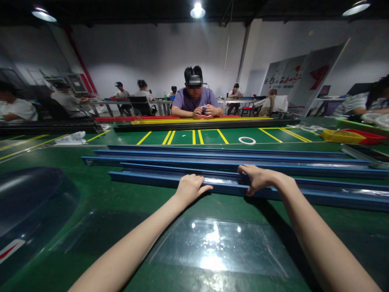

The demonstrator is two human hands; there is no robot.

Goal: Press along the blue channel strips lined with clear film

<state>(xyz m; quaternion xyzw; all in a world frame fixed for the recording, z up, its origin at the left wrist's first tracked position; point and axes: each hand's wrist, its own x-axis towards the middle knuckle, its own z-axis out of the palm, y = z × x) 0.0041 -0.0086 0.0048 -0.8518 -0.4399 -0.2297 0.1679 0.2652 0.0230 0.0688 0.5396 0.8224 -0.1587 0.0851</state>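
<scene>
Can't read the lettering on the slanted banner [299, 81]. Seeing part of a red-and-white label [11, 250], far left. Got a near blue rail [227, 189] on a green table [91, 188], cut off at right. Got the left hand [190, 190] on its rim, fingers bunched, thumb out, can't tell how tight; right hand [259, 179] pinching across, with thumb and fingertips on opposite sides. Glare on the clear sheet [243, 247]. White wall [136, 48] behind, lamps [198, 12] above.

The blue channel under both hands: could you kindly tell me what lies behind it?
Other blue channels lie behind it; the right hand hides part of the nearest.
</scene>
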